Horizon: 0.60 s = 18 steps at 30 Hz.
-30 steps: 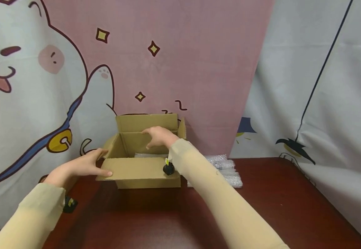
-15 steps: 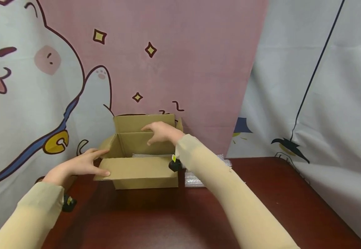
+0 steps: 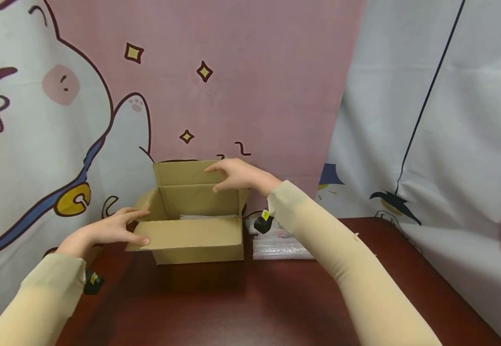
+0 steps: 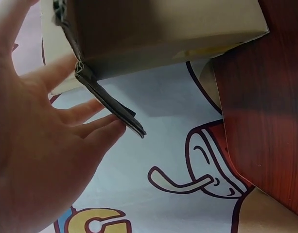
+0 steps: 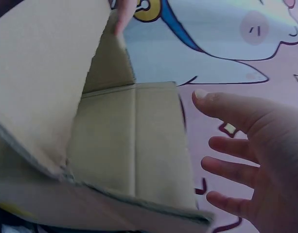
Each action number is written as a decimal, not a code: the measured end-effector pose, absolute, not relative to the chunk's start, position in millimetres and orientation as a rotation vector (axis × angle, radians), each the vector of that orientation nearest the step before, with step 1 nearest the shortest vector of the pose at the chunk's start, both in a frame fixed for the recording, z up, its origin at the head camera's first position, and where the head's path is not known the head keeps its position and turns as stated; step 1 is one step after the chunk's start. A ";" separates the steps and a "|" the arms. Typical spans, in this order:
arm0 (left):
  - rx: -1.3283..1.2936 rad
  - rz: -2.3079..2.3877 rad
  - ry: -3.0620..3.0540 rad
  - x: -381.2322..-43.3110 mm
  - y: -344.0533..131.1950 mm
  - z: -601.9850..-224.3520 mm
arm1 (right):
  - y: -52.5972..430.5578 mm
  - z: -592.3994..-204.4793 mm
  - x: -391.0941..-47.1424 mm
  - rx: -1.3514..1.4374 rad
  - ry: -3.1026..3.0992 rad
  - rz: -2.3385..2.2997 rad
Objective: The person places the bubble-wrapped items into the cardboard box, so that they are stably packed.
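Note:
An open cardboard box (image 3: 198,254) stands on the table with its flaps spread. Whitish clear plastic (image 3: 209,216) shows inside, mostly hidden by the front flap (image 3: 194,234). My left hand (image 3: 109,228) rests at the box's left front corner, thumb on the front flap and fingers against the side flap. In the left wrist view, the fingers of that left hand (image 4: 46,131) lie extended along the flap edge (image 4: 110,104). Over the rear right of the box, my right hand (image 3: 243,174) hovers with spread, slightly bent fingers and nothing in it. The right wrist view shows the right hand (image 5: 270,150) apart from the back flap (image 5: 161,145).
Several bubble-wrapped packs (image 3: 280,247) lie right of the box, partly covered by my right sleeve (image 3: 332,254). The dark red table (image 3: 215,307) ends at a printed cloth backdrop (image 3: 250,86). A thin cable (image 3: 399,223) runs along its right rear edge.
My right hand has lifted from above the box's middle toward its rear right, fingers spread. The left hand stays at the flap corner. The head view has turned slightly right.

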<state>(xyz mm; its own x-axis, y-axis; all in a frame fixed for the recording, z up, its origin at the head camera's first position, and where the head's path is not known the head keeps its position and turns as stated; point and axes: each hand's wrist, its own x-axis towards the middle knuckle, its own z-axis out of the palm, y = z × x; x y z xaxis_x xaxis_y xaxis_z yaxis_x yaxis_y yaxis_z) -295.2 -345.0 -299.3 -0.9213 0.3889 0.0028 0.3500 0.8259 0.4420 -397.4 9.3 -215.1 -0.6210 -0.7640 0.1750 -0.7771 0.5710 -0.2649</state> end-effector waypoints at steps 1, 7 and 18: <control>0.587 0.693 2.909 -295.1 -345.9 -299.9 | 13.3 -213.4 -396.0 1.353 -2.741 0.507; 0.562 0.754 2.895 -295.2 -348.7 -302.5 | 40.9 -201.6 -392.3 1.346 -2.706 0.548; 0.621 0.759 2.922 -300.8 -348.0 -307.2 | 108.9 -199.5 -383.6 1.297 -2.618 0.574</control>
